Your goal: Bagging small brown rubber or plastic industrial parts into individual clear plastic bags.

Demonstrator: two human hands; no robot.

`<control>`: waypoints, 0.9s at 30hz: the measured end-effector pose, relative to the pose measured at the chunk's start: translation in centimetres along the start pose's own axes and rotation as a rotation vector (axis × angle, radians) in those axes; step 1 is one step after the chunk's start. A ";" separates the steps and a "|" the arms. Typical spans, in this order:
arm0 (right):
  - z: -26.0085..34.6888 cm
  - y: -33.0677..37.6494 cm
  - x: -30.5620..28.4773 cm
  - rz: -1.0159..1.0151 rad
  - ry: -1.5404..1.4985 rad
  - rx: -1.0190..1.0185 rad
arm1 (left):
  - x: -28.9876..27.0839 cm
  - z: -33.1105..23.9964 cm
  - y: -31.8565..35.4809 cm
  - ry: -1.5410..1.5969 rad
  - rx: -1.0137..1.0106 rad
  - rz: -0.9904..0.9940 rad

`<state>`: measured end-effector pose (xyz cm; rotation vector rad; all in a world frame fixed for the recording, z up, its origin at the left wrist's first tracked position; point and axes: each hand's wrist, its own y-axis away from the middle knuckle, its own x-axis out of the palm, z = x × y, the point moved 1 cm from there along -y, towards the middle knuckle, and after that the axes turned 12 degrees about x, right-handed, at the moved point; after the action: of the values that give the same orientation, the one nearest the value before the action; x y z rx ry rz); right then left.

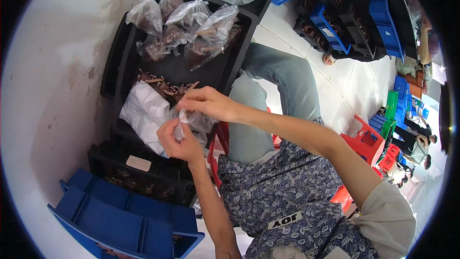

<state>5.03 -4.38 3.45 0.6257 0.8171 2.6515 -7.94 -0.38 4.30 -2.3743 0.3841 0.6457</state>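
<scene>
Both of my hands are closed on a clear plastic bag (203,122), close together above the near part of a black tray. My left hand (181,143) pinches the bunched plastic between thumb and fingers. Just beyond it my right hand (205,101) grips the upper part of the bag with curled fingers. What the bag contains is hard to make out. Beside my left hand lies a crumpled stack of white plastic bags (146,110). Loose brown pieces (165,86) are spread on the tray (163,67) past the hands. Several knotted clear bags (206,45) of brown pieces rest at the tray's far end.
A blue crate (115,211) and a black crate (139,177) of brown pieces stand at the lower left. The wall (62,76) runs along the left. Stacked blue and black crates (335,24) and a red stool (364,139) are to the right, with people farther off.
</scene>
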 end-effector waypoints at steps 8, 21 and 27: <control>1.2 0.2 -1.8 -0.385 0.470 -0.387 | 0.5 0.4 -0.2 0.042 -0.018 0.000; 7.5 -7.2 -9.7 -0.951 0.382 -0.625 | 8.9 4.3 -7.4 0.467 -0.637 0.130; 6.8 -7.8 -11.1 -0.746 0.003 -0.227 | 7.9 5.6 -4.2 1.155 -1.291 -0.034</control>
<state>19.07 0.50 0.35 0.1937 0.5814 2.0126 -1.51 5.60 -1.60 -3.7741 0.4392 -0.9367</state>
